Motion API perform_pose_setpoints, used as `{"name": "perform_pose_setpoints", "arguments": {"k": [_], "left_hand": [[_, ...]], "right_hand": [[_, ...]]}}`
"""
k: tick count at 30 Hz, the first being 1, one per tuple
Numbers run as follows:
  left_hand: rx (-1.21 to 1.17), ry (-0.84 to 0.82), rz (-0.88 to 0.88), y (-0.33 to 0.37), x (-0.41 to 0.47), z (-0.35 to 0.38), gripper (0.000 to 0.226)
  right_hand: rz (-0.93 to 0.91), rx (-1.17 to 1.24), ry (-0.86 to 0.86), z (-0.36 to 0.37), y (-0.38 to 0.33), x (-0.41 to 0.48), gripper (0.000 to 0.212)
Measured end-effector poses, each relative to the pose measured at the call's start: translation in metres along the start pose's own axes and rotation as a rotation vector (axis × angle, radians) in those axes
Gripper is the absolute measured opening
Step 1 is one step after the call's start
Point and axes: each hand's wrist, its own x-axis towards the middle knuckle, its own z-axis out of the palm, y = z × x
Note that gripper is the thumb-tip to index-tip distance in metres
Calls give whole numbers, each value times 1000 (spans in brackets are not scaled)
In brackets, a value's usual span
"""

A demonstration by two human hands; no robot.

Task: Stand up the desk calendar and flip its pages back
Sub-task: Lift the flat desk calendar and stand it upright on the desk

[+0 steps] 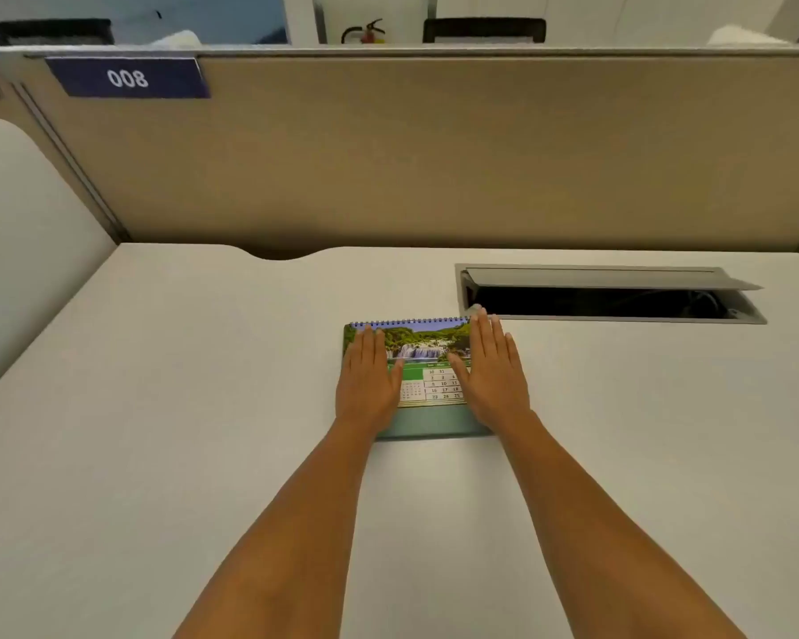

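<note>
The desk calendar [423,362] lies flat on the white desk [204,385], its blue spiral binding at the far edge. The top page shows a waterfall photo above a date grid, and a plain teal flap sticks out at the near edge. My left hand [369,385] rests palm down on the calendar's left part, fingers straight and together. My right hand [494,373] lies flat over the right edge, fingertips reaching past the spiral. Neither hand grips anything.
An open cable hatch [610,295] with a raised grey lid gapes in the desk just beyond and right of the calendar. A beige partition [434,154] with a blue "008" label [128,78] closes the back. A white side panel [24,246] stands at left.
</note>
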Motion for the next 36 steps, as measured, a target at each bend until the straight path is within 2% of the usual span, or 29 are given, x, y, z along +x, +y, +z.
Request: {"name": "perform_pose_setpoints", "arguments": {"k": [6, 10, 16, 22, 28, 31, 36], "left_hand": [[35, -32, -21, -4, -5, 15, 58], [-19, 7, -67, 0, -4, 16, 56], [-161, 125, -355, 9, 0, 10, 56], [-272, 178, -499, 12, 12, -4, 44], [-393, 169, -627, 5, 19, -20, 45], [-535, 214, -661, 2, 19, -35, 50], [-758, 340, -702, -3, 15, -63, 34]], "right_hand": [[60, -61, -89, 17, 10, -8, 73], [164, -6, -111, 17, 9, -10, 69], [268, 49, -24, 12, 3, -3, 67], [401, 157, 23, 3, 0, 9, 56], [525, 376, -32, -10, 2, 26, 64], [584, 647, -9, -16, 1, 29, 70], [523, 858, 47, -35, -13, 29, 66]]}}
